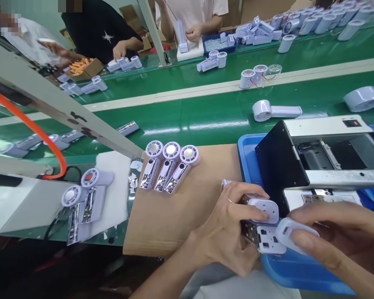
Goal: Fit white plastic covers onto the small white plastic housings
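My left hand [227, 222] is wrapped round what look like two pale lilac handheld fans, one above the other, their handle ends facing right. The upper handle end [264, 209] is a smooth rounded piece with small holes. On the lower fan, the handle end [269, 240] shows square openings, with a circuit board partly visible beside it. Part of a fan head [225, 183] shows past my knuckles. Between thumb and fingers, my right hand [336, 234] pinches a pale oval end cap [296, 234] close beside the lower handle end. My fingers hide most of both handles.
Three fans [171, 151] lie on a cardboard sheet [162, 228]. To the right, a label-dispenser-like machine [327, 128] stands over a blue tray [299, 272]. More fans [96, 178] lie left, beside a metal post [81, 120]. Co-workers sit beyond the green conveyor [205, 116].
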A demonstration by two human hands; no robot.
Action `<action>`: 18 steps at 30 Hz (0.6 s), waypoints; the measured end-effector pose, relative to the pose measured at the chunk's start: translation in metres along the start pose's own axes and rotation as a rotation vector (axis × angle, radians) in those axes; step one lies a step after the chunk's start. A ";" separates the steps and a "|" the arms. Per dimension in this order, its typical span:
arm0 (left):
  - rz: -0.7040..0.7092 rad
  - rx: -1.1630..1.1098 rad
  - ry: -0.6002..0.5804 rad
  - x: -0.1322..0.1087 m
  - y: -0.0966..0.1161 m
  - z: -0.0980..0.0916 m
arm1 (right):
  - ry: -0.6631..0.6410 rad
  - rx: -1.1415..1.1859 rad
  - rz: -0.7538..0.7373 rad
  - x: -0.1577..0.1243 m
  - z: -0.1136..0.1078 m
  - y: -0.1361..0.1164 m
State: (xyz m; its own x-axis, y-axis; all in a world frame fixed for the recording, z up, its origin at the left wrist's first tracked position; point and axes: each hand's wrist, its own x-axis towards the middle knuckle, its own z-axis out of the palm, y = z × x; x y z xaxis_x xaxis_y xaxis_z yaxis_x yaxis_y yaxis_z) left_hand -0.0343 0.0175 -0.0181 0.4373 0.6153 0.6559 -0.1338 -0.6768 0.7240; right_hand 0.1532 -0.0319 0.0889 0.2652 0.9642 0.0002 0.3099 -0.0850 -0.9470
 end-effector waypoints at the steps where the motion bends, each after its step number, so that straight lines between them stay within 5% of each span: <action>1: -0.008 -0.002 -0.002 0.000 0.003 0.000 | 0.006 0.001 -0.002 0.000 0.008 -0.008; 5: -0.033 0.027 0.009 0.000 0.006 0.002 | 0.001 -0.007 -0.006 -0.003 0.022 -0.023; 18: 0.000 0.096 0.187 -0.001 -0.008 0.024 | 0.023 0.046 0.045 -0.031 0.013 -0.025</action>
State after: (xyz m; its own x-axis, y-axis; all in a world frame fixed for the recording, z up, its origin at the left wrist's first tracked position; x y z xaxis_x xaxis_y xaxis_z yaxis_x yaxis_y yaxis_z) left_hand -0.0122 0.0119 -0.0297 0.2635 0.6734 0.6908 -0.0447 -0.7068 0.7060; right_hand 0.1252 -0.0560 0.1080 0.2994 0.9534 -0.0358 0.2553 -0.1163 -0.9598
